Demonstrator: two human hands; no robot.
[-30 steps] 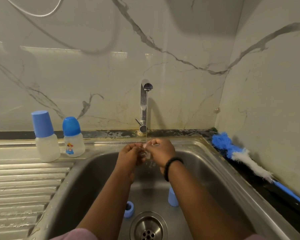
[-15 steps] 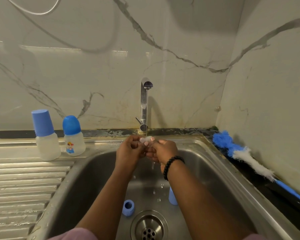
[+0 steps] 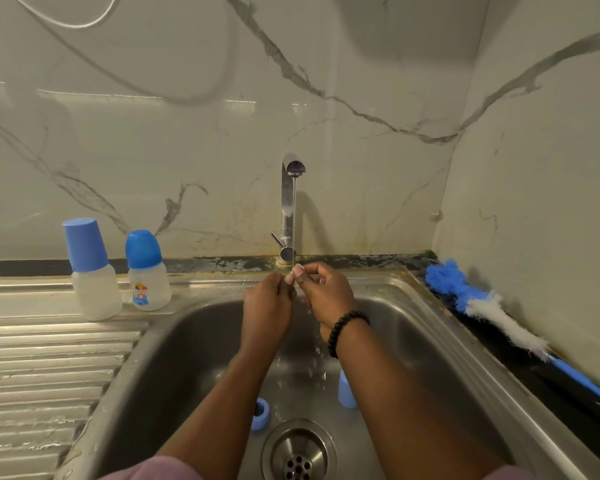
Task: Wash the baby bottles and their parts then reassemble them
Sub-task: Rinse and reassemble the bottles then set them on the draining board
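Note:
Over the steel sink (image 3: 413, 306), my left hand (image 3: 267, 306) and my right hand (image 3: 326, 292) meet under the running tap (image 3: 288, 202). Together they pinch a small clear part, probably a bottle teat (image 3: 297, 271), in the thin stream; most of it is hidden by my fingers. On the sink floor lie a blue screw ring (image 3: 260, 414) left of the drain and a pale blue cap (image 3: 347, 391) behind my right forearm. Two assembled bottles with blue caps stand on the left ledge: a taller one (image 3: 90, 271) and a shorter printed one (image 3: 148, 271).
A ribbed draining board (image 3: 49, 375) slopes away at the left. A blue and white bottle brush (image 3: 482, 306) lies along the dark counter strip at the right wall. The drain (image 3: 298, 452) sits at the sink's front middle. Marble-look walls close the back and right.
My hands have risen slightly toward the tap and shifted their grip on the small clear part. The parts on the sink floor have not moved.

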